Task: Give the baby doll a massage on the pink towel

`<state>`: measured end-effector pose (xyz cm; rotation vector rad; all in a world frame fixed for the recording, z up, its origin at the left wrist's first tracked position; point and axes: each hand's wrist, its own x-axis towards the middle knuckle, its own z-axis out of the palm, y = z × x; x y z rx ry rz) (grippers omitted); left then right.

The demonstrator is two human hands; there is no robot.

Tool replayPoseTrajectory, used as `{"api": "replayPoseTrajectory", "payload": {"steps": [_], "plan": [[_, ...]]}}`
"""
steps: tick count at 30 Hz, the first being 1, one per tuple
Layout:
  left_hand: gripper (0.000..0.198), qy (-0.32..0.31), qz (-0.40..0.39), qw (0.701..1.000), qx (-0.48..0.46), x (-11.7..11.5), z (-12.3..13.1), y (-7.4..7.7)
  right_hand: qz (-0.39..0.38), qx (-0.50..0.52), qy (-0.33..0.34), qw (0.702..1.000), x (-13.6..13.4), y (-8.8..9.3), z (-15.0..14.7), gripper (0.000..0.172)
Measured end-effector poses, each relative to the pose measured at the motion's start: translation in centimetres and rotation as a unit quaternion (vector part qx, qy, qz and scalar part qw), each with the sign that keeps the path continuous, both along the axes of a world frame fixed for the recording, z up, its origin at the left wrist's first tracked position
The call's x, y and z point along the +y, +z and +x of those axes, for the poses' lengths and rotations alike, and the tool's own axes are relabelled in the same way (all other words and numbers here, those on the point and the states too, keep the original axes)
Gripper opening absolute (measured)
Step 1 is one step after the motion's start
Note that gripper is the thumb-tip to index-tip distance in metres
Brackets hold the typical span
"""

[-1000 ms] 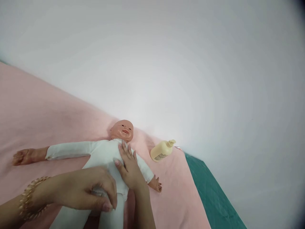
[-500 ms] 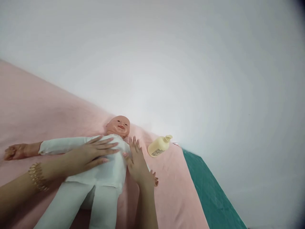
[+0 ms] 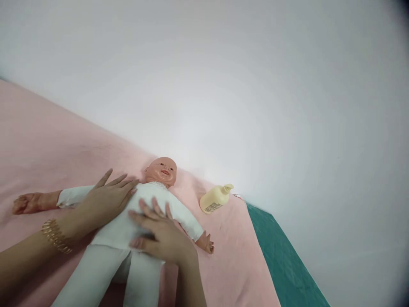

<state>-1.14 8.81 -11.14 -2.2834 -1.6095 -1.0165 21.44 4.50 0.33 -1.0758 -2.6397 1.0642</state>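
Note:
A baby doll (image 3: 161, 171) in a white cloth suit lies on its back with both arms spread. My left hand (image 3: 107, 198), with a gold bracelet (image 3: 56, 236) on its wrist, lies flat over the doll's shoulder and upper arm at the left, fingers stretched toward its neck. Over the doll's belly and lower chest is my right hand (image 3: 161, 234), its fingers spread and slightly blurred. Neither hand grips anything. Part of the doll's torso and one sleeve are hidden beneath them.
A pale yellow pump bottle (image 3: 215, 198) stands to the right of the doll's head. Pink cloth (image 3: 236, 251) lies under everything, with a green surface (image 3: 284, 256) beyond its right edge. A white wall (image 3: 255, 106) rises behind.
My left hand has slid left from the doll's chest to its shoulder. My right hand has moved left and down from the doll's side onto its belly, uncovering the arm at the right.

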Motion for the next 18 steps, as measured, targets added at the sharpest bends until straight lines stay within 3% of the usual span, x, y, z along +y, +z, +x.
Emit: {"api": "replayPoseTrajectory", "payload": {"steps": [5,8,12,15,18], "plan": [[0.045,-0.028,-0.026,0.998,-0.057,-0.3,0.6,1.9,-0.008,-0.030,-0.137,0.990,2.3,-1.3,2.0,0.069],[0.039,-0.148,-0.047,0.982,-0.103,-1.2,1.2,3.7,-0.014,-0.060,-0.168,0.984,2.6,-1.3,3.2,0.074],[0.029,-0.373,-0.113,0.916,-0.094,-3.3,2.3,6.2,-0.015,-0.090,-0.200,0.975,2.6,-0.9,3.7,0.078],[0.026,-0.446,-0.134,0.877,-0.121,-4.5,3.1,7.1,-0.017,-0.098,-0.200,0.975,2.6,-0.8,3.8,0.078],[0.026,-0.456,-0.145,0.872,-0.104,-4.5,3.4,7.0,-0.017,-0.095,-0.200,0.975,2.6,-0.8,3.8,0.077]]}}
